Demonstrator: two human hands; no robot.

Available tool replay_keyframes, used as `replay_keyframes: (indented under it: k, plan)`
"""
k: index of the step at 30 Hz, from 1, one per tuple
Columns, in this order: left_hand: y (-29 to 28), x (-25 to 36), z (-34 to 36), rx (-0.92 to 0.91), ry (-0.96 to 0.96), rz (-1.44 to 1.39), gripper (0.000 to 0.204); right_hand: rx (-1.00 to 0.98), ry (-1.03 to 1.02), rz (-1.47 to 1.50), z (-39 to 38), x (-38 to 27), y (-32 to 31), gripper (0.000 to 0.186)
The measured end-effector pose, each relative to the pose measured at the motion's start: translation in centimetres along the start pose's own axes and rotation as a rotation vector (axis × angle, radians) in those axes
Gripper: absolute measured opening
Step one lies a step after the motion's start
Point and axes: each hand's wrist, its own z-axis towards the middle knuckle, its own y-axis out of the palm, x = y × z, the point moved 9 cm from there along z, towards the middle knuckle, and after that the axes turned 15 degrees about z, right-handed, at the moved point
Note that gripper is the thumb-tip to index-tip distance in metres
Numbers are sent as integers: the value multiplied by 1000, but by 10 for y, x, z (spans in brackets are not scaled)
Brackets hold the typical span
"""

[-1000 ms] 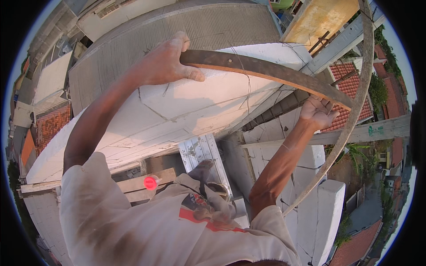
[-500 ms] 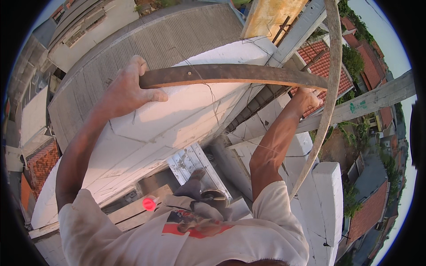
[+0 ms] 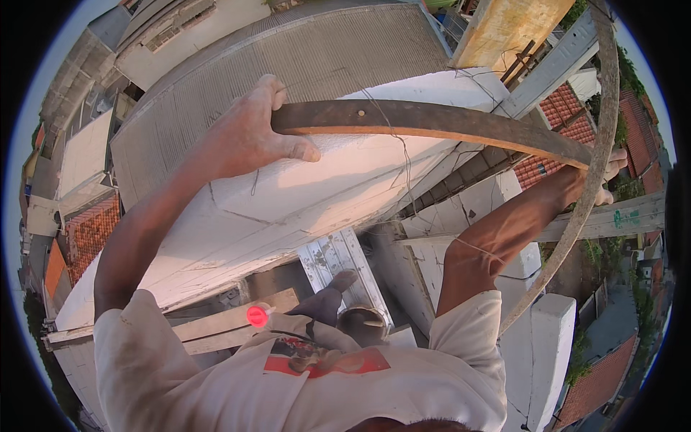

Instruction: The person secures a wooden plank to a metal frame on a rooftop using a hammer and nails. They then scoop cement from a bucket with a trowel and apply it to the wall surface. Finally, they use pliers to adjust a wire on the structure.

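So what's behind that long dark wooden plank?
Beyond the dark wooden plank, I see a white wall, grey corrugated roof and red tiled roof. Parts directly behind the plank are covered and can't be seen.

Before me a dark brown board [image 3: 439, 124], paler along its lower edge, runs from eleven o'clock to between two and three, looking bowed. I see a thin greyish strip [image 3: 597, 167] crossing in front of its right end, curving from two o'clock to four.

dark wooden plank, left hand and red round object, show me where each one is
Dark wooden plank [image 3: 432, 120]: head view, middle of its broad face
Left hand [image 3: 245, 133]: head view, back of the hand
Red round object [image 3: 257, 315]: head view, its round top
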Motion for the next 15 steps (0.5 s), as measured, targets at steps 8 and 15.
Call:
replay_keyframes:
  k: [8,15]
  plan:
    - [0,4,-1,-93,-1,11,106,35,-14,-39,-8,-3,-11,50]
    - [-4,9,2,-117,4,24,99,43,-24,-42,2,-1,-6,46]
